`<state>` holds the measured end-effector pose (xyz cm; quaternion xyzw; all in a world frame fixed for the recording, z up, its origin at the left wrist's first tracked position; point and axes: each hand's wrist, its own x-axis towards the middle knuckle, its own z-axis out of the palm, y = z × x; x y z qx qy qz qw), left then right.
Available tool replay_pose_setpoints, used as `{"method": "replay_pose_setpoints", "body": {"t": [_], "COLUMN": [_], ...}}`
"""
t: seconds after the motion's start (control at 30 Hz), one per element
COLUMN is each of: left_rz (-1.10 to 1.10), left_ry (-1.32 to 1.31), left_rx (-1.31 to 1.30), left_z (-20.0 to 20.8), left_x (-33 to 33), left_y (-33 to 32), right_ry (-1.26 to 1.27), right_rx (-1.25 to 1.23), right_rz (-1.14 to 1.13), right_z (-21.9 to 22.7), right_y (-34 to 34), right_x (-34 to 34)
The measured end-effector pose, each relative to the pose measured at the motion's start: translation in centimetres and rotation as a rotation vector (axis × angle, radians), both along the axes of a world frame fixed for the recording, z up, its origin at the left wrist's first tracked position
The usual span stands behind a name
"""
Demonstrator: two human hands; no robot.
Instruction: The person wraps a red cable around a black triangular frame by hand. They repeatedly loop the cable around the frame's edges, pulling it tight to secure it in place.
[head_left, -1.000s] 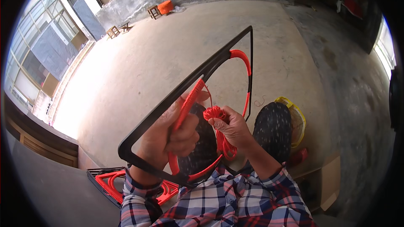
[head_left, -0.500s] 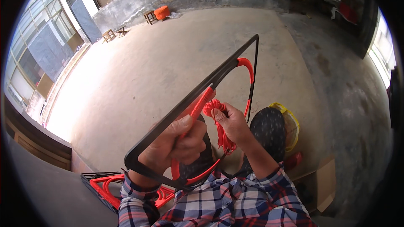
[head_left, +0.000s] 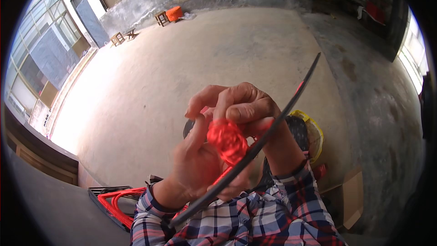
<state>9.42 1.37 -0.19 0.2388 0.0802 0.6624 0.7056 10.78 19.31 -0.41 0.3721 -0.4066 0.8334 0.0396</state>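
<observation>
Before my chest a black frame [head_left: 272, 130], partly wrapped in red cord, is turned nearly edge-on and runs from lower left to upper right. My left hand [head_left: 195, 166] is closed around its red-wrapped part, with fingertips showing beneath the black bar; it is somewhat blurred. Over the top, my right hand [head_left: 250, 105] has curled fingers pinching the red cord. A bunched red cord bundle [head_left: 227, 141] hangs below those fingers, between my two hands and against the frame. The cord's exact path behind the fingers is hidden.
More black frames with red parts [head_left: 116, 202] are stacked at my lower left. A yellow-rimmed bag [head_left: 318, 132] lies beside my right knee, with an open cardboard box [head_left: 353, 200] nearer. Small stools [head_left: 117, 39] and an orange-red item [head_left: 174, 14] stand far off by the wall.
The frame has turned from a broad face-on view to nearly edge-on. My right hand has risen over the left with the cord, and the cord bundle has come up between them.
</observation>
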Motion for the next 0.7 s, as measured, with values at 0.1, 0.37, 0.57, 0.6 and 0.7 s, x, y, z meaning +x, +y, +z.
{"method": "replay_pose_setpoints", "body": {"t": [0.1,0.37,0.57,0.6,0.7], "left_rz": [0.066,0.279,0.467,0.462,0.488], "left_ry": [-0.16,0.144,0.434,0.434,0.461], "left_rx": [-0.165,-0.182,-0.318,-0.341,-0.411], "left_z": [0.3,0.0,1.4,1.4,1.3], "left_x": [0.9,-3.0,-2.6,-2.4,-2.0], "left_y": [0.1,-1.0,-0.8,-0.6,-0.2], "right_ry": [0.047,-0.319,-0.148,-0.162,-0.126], "right_rx": [0.199,0.004,0.053,0.061,0.146], "right_rz": [-0.079,-0.718,-0.815,-0.878,-1.079], "right_z": [0.2,-5.8,-4.7,-4.5,-3.9], "right_y": [0.5,0.1,-4.1,-4.3,-4.6], "right_x": [-0.3,3.2,5.2,5.1,5.1]}}
